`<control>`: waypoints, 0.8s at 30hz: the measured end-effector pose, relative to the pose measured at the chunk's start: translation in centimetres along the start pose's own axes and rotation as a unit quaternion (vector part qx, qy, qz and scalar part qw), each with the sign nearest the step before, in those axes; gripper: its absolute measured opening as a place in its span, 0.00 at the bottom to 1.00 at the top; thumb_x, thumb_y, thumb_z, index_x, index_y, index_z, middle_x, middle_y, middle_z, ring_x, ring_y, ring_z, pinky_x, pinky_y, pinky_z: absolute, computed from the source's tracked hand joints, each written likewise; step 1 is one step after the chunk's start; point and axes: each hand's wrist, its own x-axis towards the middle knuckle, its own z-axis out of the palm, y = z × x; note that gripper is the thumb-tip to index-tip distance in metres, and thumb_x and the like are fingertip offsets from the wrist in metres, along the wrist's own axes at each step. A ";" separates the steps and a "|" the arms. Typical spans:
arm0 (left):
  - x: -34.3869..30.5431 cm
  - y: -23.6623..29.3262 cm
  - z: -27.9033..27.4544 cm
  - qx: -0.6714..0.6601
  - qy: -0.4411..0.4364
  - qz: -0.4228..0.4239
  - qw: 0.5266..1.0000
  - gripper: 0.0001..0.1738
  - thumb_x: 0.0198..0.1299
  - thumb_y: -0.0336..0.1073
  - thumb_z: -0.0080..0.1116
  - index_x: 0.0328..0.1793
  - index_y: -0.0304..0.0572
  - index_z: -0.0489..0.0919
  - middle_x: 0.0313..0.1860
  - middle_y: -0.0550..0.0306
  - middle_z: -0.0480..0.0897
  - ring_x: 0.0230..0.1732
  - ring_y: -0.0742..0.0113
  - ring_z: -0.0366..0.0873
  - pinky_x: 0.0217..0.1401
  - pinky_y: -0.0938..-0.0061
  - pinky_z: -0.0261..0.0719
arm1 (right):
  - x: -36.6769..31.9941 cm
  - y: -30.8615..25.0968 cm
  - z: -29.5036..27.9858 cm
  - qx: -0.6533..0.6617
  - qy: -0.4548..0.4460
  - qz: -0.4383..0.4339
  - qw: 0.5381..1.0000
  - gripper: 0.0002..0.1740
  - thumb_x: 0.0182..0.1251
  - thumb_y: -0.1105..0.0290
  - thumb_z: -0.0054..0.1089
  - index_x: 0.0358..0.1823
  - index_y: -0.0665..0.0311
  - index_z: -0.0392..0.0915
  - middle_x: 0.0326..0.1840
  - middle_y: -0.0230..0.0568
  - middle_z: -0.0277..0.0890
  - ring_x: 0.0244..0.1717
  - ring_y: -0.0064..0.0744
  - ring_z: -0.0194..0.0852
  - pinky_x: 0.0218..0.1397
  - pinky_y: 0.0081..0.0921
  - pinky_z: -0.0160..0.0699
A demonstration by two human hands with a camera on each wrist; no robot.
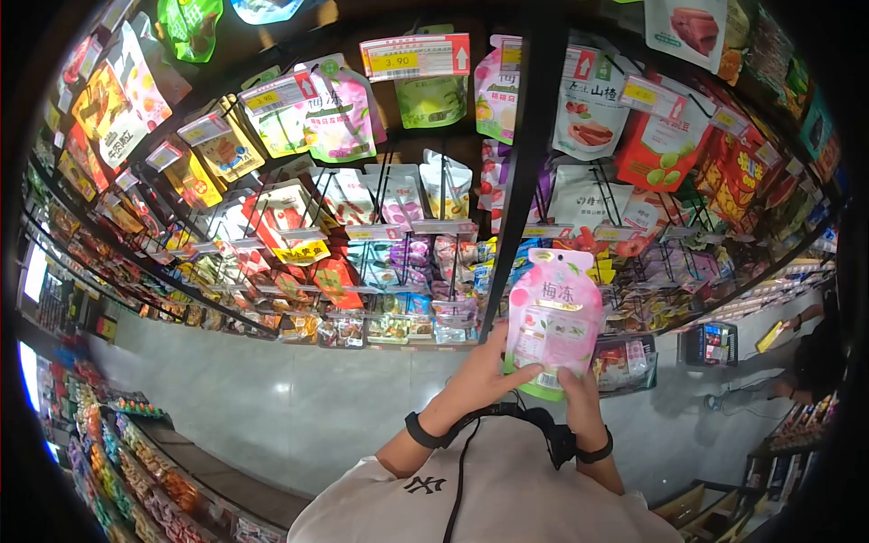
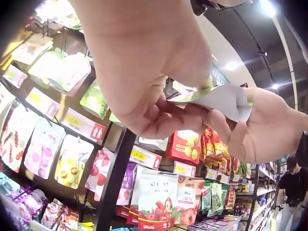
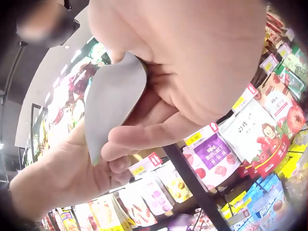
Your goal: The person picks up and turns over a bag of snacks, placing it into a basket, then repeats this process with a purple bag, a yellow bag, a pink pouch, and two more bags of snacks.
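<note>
The snack rack curves across the upper half of the head view, its rows of pouches hanging from hooks behind price tags. Below it spreads the grey floor. A lower display of packaged goods runs along the lower left. A black upright post comes down from top centre through the rack, its lower end just left of the held pouch and near the left hand. At the right edge another person in dark clothing has one arm out towards a yellow item; a black basket is left of that person.

The pink-and-green plum jelly pouch is right of centre, roughly upright, its printed front facing the head camera. It covers part of the rack's lower rows. Both wrist views show its plain grey back, bowed between the hands.

The left hand grips the pouch's lower left, thumb across the front and curled fingers behind. The right hand grips the lower right edge, thumb on the front, fingers bent round behind. Both are narrow on the pouch, their fingers close together. Each wrist has a black band.
</note>
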 end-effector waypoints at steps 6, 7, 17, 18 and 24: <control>-1.6 -1.1 -1.4 -0.034 0.060 -0.056 0.996 0.40 0.61 0.36 0.77 0.73 0.34 0.65 0.62 0.47 0.82 0.64 0.60 0.82 0.63 0.66 0.81 | 1.9 0.2 1.6 0.002 -0.068 0.054 0.996 0.21 0.80 0.62 0.54 0.61 0.72 0.80 0.54 0.38 0.85 0.54 0.24 0.79 0.60 0.27 0.75; -1.9 -1.0 -1.5 -0.037 0.078 -0.070 0.994 0.41 0.60 0.34 0.78 0.75 0.35 0.66 0.61 0.50 0.83 0.62 0.62 0.83 0.60 0.67 0.83 | 2.4 0.1 1.9 0.007 -0.085 0.053 0.995 0.21 0.81 0.62 0.54 0.61 0.73 0.80 0.54 0.38 0.85 0.54 0.24 0.79 0.60 0.27 0.75; -2.6 1.8 2.7 0.000 0.103 0.004 0.995 0.39 0.60 0.41 0.79 0.73 0.36 0.71 0.52 0.51 0.91 0.43 0.71 0.90 0.42 0.74 0.85 | -0.2 -1.1 -2.2 -0.020 -0.111 0.030 0.993 0.19 0.83 0.62 0.53 0.59 0.73 0.80 0.47 0.40 0.86 0.47 0.25 0.81 0.54 0.26 0.78; -2.7 2.3 3.8 0.022 0.085 -0.023 0.996 0.38 0.60 0.41 0.78 0.72 0.36 0.72 0.52 0.50 0.91 0.43 0.71 0.90 0.41 0.74 0.85 | -1.1 -1.4 -2.9 -0.015 -0.088 0.021 0.996 0.19 0.83 0.62 0.53 0.58 0.73 0.80 0.45 0.40 0.86 0.44 0.25 0.82 0.52 0.26 0.79; -3.5 2.9 12.7 -0.002 0.051 -0.014 0.999 0.37 0.65 0.32 0.74 0.76 0.32 0.68 0.58 0.50 0.86 0.56 0.66 0.86 0.57 0.71 0.85 | -5.8 -2.4 -10.9 -0.025 -0.081 0.053 0.995 0.20 0.84 0.58 0.51 0.52 0.71 0.81 0.36 0.38 0.85 0.25 0.22 0.79 0.28 0.21 0.76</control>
